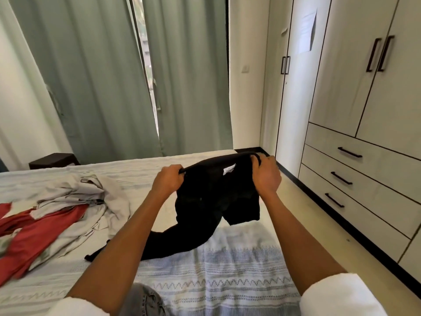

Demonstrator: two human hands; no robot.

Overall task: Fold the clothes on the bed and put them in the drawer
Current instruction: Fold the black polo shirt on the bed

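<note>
Nothing legible here: the white tag [229, 169] inside the black garment [211, 201] is too blurred to read.

Green curtains [95, 71] hang behind the bed, parted by a narrow gap showing a window [145, 53]. A dark nightstand [53, 160] stands below the curtains at the left. To the curtains' right, a wall switch [245, 68], then a white wardrobe [341, 87] bearing a taped paper [308, 33].

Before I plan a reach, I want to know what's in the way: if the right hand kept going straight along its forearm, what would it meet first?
Past the black garment that the right hand grips, probably the floor by the wall; depth is unclear.
</note>
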